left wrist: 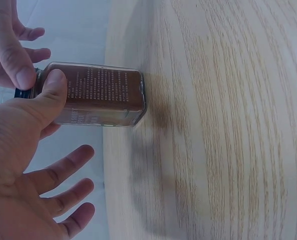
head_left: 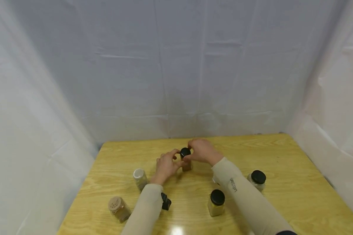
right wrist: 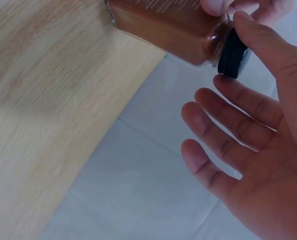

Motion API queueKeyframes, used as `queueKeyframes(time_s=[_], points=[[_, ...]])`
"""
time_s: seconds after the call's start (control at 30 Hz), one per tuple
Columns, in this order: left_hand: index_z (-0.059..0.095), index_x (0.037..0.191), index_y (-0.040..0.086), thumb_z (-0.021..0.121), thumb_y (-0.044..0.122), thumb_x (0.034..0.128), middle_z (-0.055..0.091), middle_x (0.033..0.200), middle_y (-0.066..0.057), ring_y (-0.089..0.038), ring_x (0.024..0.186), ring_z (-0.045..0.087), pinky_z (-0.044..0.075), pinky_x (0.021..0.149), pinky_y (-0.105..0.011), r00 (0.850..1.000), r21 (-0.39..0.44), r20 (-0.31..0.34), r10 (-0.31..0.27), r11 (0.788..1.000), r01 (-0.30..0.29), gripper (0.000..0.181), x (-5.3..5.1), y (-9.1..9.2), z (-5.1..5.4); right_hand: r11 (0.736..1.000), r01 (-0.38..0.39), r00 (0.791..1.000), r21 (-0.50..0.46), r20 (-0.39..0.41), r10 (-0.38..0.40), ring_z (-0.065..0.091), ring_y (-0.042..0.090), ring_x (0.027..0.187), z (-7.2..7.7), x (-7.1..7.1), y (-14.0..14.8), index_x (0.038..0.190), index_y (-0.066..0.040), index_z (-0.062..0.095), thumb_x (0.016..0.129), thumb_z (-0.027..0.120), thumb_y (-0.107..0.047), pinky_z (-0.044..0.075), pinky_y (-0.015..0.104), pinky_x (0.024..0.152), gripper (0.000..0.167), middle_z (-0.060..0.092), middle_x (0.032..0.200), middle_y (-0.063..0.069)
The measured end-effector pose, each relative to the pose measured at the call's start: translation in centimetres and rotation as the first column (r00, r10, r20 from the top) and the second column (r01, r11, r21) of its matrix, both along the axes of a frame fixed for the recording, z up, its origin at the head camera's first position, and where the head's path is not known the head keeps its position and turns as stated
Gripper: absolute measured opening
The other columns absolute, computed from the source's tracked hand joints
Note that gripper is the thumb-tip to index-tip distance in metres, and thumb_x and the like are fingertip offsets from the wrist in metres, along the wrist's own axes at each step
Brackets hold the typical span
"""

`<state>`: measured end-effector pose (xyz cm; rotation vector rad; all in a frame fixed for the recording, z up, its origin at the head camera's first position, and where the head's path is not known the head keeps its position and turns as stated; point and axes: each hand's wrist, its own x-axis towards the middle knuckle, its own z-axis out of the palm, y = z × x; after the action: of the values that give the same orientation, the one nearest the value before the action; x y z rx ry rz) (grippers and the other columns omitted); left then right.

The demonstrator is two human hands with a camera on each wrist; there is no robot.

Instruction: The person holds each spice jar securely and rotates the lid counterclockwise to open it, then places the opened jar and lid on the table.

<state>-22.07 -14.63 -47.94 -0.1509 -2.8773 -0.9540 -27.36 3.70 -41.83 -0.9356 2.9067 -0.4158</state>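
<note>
One brown jar [head_left: 186, 167] is being held upright near the far edge of the table [head_left: 282, 169], roughly midway across. The left hand [head_left: 166, 165] is pinching the jar's body between thumb and finger, just below the black lid [head_left: 185, 151]; the right hand [head_left: 203, 151] is pinching the lid. Nearer the person, a white-capped jar [head_left: 140, 180] and a tan-lidded jar [head_left: 121, 211] are standing at left, a yellow jar [head_left: 215, 209] and a pale jar [head_left: 255, 186] at right.
</note>
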Motion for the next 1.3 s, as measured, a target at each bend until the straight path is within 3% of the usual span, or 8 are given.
queueKeyframes(time_s=[0.2, 0.33, 0.57, 0.77, 1.1, 1.2, 1.3], points=[[0.068, 0.135, 0.017, 0.08, 0.047, 0.0922, 0.077, 0.118, -0.014, -0.039, 0.112, 0.065, 0.041, 0.094, -0.059, 1.0, 0.008, 0.029, -0.008, 1.0, 0.007, 0.054, 0.2, 0.0, 0.3, 1.0, -0.017, 0.999, -0.006, 0.028, 0.017, 0.071, 0.023, 0.091, 0.4, 0.1, 0.5, 0.105, -0.006, 0.077, 0.091, 0.085, -0.036, 0.059, 0.043, 0.084, 0.034, 0.077, 0.102, 0.007], [0.068, 0.136, 0.018, 0.08, 0.047, 0.0918, 0.077, 0.117, -0.014, -0.039, 0.112, 0.065, 0.041, 0.094, -0.058, 0.999, 0.001, 0.032, -0.005, 1.0, 0.005, 0.054, 0.3, 0.1, 0.3, 0.999, -0.037, 0.998, -0.004, 0.052, 0.037, 0.065, 0.017, 0.078, 0.5, 0.1, 0.6, 0.093, -0.01, 0.077, 0.093, 0.083, -0.034, 0.054, 0.036, 0.073, 0.025, 0.073, 0.09, 0.001], [0.068, 0.135, 0.019, 0.081, 0.045, 0.092, 0.077, 0.118, -0.014, -0.039, 0.109, 0.065, 0.042, 0.092, -0.059, 1.0, -0.006, 0.009, -0.012, 1.0, 0.012, 0.052, 0.2, 0.4, 0.3, 0.999, -0.029, 0.998, -0.026, 0.062, 0.03, 0.043, 0.011, 0.056, 0.5, 0.3, 0.3, 0.075, -0.013, 0.065, 0.096, 0.078, -0.044, 0.032, 0.026, 0.055, 0.04, 0.053, 0.066, -0.004], [0.068, 0.135, 0.019, 0.081, 0.042, 0.0928, 0.077, 0.119, -0.014, -0.038, 0.109, 0.065, 0.041, 0.092, -0.056, 1.0, 0.01, 0.019, -0.009, 1.0, 0.009, 0.05, 0.3, 0.8, 0.5, 0.999, -0.032, 0.999, 0.004, 0.021, 0.032, 0.044, 0.012, 0.059, 0.5, 0.3, 0.2, 0.078, -0.012, 0.063, 0.097, 0.078, -0.038, 0.032, 0.027, 0.056, 0.035, 0.054, 0.07, -0.002], [0.069, 0.133, 0.018, 0.082, 0.042, 0.0924, 0.077, 0.117, -0.014, -0.038, 0.108, 0.066, 0.041, 0.09, -0.054, 1.0, 0.002, 0.012, -0.002, 1.0, 0.002, 0.049, 0.3, 1.1, 0.5, 0.994, -0.087, 0.996, 0.059, -0.015, 0.088, 0.055, 0.016, 0.072, 0.7, 0.2, 0.6, 0.09, -0.006, 0.071, 0.094, 0.08, -0.027, 0.045, 0.033, 0.067, 0.022, 0.067, 0.089, 0.006], [0.069, 0.134, 0.018, 0.082, 0.042, 0.0922, 0.077, 0.117, -0.014, -0.039, 0.109, 0.065, 0.042, 0.092, -0.056, 1.0, 0.008, 0.014, 0.003, 1.0, -0.003, 0.05, 0.2, 1.1, 0.4, 0.994, -0.087, 0.995, 0.066, -0.051, 0.09, 0.054, 0.015, 0.068, 0.7, 0.3, 0.6, 0.089, -0.007, 0.072, 0.096, 0.078, -0.034, 0.044, 0.032, 0.064, 0.028, 0.066, 0.084, 0.004], [0.068, 0.135, 0.018, 0.081, 0.042, 0.0931, 0.077, 0.118, -0.014, -0.039, 0.109, 0.065, 0.042, 0.092, -0.059, 1.0, 0.008, 0.013, -0.004, 1.0, 0.004, 0.05, 0.1, 1.0, 0.3, 0.997, -0.051, 0.996, 0.056, -0.067, 0.055, 0.045, 0.013, 0.056, 0.7, 0.4, 0.5, 0.076, -0.012, 0.064, 0.098, 0.074, -0.045, 0.035, 0.028, 0.055, 0.041, 0.056, 0.067, -0.001]])
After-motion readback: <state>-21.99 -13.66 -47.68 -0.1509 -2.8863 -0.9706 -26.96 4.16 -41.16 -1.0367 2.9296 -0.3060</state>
